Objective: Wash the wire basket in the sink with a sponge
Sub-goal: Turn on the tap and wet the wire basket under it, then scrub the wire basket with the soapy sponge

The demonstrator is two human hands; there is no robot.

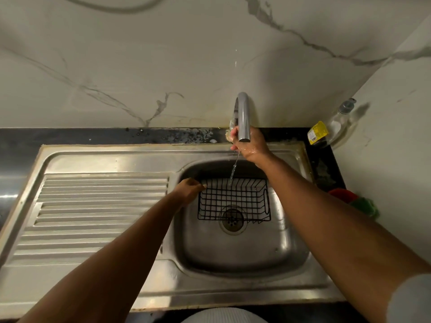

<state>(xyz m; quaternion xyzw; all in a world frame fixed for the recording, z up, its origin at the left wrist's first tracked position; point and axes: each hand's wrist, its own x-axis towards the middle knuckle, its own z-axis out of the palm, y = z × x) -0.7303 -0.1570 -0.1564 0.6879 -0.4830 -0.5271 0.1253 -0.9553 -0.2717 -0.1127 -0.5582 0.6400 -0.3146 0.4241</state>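
The wire basket (234, 201) sits by the far edge of the sink (233, 252), over the drain (233, 223). The left hand (189, 191) grips its left rim. The right hand (251, 145) reaches behind the tap (243, 117), its grip unclear. The basket is probably light, stiff and slippery when wet, so the rim holds best.

Dim, warm light. Soft glare streaks the steel sink (116, 159). The bottle (335, 127) throws a shadow on the right wall (384, 136). Edges bow with wide-angle distortion, and the near corners blur.
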